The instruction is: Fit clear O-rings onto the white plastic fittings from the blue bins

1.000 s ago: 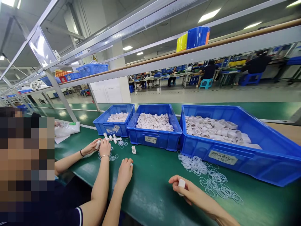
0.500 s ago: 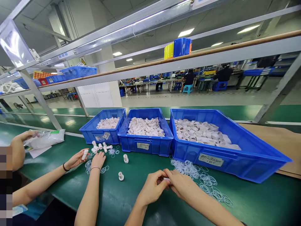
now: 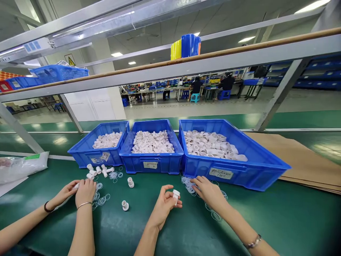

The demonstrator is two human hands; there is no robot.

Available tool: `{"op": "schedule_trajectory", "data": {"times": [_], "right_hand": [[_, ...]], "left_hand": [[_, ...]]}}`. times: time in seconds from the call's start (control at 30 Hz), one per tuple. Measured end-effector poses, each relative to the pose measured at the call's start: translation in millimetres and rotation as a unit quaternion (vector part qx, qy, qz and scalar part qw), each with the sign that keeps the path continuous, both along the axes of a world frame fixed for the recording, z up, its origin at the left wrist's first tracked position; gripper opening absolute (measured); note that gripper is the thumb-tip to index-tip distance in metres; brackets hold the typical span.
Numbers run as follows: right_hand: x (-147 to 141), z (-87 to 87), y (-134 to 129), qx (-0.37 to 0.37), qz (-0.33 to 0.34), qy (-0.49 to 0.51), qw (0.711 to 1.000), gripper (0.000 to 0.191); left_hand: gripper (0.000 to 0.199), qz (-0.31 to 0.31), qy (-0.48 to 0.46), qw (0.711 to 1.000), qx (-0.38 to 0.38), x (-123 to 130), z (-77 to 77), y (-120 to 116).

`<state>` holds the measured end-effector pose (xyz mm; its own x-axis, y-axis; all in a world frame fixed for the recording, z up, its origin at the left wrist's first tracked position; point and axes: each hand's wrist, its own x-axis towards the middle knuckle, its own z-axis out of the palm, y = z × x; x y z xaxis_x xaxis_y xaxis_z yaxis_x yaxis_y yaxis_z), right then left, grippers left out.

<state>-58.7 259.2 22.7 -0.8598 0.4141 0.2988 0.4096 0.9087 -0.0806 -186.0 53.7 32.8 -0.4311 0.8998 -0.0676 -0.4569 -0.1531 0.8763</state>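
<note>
At lower centre, the left hand (image 3: 163,205) grips a white fitting (image 3: 176,195) in its fingers. The right hand (image 3: 209,192) spreads bent fingers over clear rings (image 3: 187,184); I cannot tell whether it grips any.

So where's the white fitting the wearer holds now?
In the head view, the white fitting is just right of centre, in the wearer's left hand, nearer the camera than the middle blue bin, left of the right hand at the loose rings.
</note>
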Motion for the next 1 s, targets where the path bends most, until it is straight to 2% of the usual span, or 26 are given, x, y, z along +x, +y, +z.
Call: {"op": "schedule_trajectory", "data": {"times": [0.13, 0.3, 0.4, 0.5, 0.63, 0.77, 0.9, 1.0], "right_hand": [[0, 4.0, 1, -0.001, -0.002, 0.01, 1.0, 0.024], [10, 11.4, -6, -0.039, -0.019, 0.051, 0.998, 0.027], [15, 9.8, -20, -0.148, -0.024, 0.104, 0.983, 0.028], [17, 5.6, -38, -0.305, 0.014, 0.148, 0.941, 0.03], [16, 1.7, -60, -0.402, 0.061, 0.15, 0.901, 0.031], [16, -1.5, -63, -0.423, 0.067, 0.156, 0.89, 0.031], [16, -4.9, -58, -0.429, 0.063, 0.158, 0.887, 0.032], [18, -0.9, -61, -0.436, 0.075, 0.153, 0.883, 0.031]], "left_hand": [[0.05, -0.018, 0.023, 0.999, -0.021, 3, -6.4, 3], [0.05, -0.013, 0.04, 0.999, -0.034, 5, -13.0, 7], [0.055, -0.021, 0.058, 0.998, -0.029, 7, -16.3, 8], [0.065, -0.038, 0.079, 0.996, -0.03, 8, -19.6, 8], [0.065, -0.06, 0.108, 0.992, -0.039, 8, -24.3, 9], [0.055, -0.049, 0.131, 0.989, -0.053, 6, -28.4, 10], [0.054, -0.047, 0.142, 0.987, -0.054, 6, -28.6, 10], [0.05, -0.053, 0.161, 0.984, -0.058, 8, -26.6, 10]]}}
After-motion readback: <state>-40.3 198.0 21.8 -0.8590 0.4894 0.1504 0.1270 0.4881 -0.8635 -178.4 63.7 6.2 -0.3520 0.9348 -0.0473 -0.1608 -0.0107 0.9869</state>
